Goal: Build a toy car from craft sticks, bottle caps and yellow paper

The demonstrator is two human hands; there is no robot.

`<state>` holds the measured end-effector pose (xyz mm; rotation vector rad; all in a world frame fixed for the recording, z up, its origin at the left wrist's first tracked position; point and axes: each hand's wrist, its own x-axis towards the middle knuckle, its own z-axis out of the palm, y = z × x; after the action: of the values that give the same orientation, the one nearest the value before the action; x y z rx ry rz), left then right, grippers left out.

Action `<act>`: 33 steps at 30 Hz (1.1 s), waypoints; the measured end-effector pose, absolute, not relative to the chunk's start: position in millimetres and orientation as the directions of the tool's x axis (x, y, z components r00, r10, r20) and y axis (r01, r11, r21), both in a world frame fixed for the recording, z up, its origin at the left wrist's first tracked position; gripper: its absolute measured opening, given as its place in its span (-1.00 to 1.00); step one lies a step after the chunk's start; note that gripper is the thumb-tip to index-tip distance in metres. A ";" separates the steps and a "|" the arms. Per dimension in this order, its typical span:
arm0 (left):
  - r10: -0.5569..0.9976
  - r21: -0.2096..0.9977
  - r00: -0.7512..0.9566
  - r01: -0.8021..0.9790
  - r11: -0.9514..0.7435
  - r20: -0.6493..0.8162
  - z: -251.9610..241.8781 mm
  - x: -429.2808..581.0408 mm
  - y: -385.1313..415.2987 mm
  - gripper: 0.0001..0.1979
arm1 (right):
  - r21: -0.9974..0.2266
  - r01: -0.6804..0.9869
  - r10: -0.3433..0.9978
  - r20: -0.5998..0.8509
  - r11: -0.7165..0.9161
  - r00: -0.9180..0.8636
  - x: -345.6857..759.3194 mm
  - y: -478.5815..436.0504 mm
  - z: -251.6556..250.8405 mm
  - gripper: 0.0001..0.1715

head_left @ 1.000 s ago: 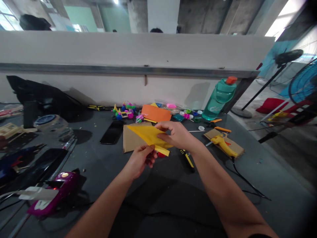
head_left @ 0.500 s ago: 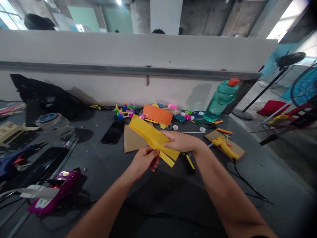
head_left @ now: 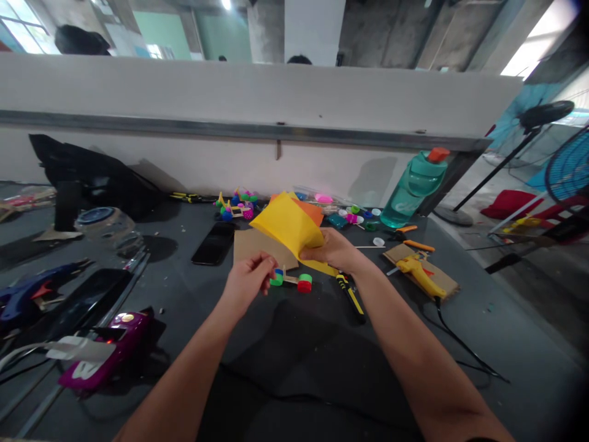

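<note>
In the head view, the right hand (head_left: 334, 250) is pinching a yellow sheet (head_left: 288, 221) by its near end, holding it above the tabletop (head_left: 184, 307). The sheet is showing a bright, smooth face, bowing and creasing toward the fingers; a narrower yellow flap is slanting out below that hand. Its long axis is running diagonally, the free end pointing forward and leftward from the right hand, over some cardboard (head_left: 251, 248). The left hand (head_left: 251, 279) is curling its fingers beside a green-and-red wheeled piece (head_left: 291, 280); whether it is gripping anything, I cannot tell.
</note>
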<state>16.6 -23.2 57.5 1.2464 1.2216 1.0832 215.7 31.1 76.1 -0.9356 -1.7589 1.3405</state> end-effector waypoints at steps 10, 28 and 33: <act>1.000 0.890 -0.009 0.457 -0.005 0.010 44.7 14.7 -20.1 -0.72 | -0.854 0.335 0.844 0.199 0.399 -0.498 196.7 32.6 60.1 -0.71; 0.930 0.338 0.013 0.930 -0.147 0.366 38.3 14.3 -19.0 -0.75 | -0.561 0.663 0.856 0.183 0.495 -0.484 203.7 40.3 47.4 -0.98; 0.908 0.227 0.040 0.963 -0.147 0.418 39.8 13.8 -19.8 -0.75 | -0.536 0.692 0.868 0.193 0.483 -0.457 202.1 41.2 44.3 -0.98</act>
<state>13.8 -19.8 39.8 2.3454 2.1225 0.7776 202.1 41.2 44.3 -1.2939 -2.2911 0.5376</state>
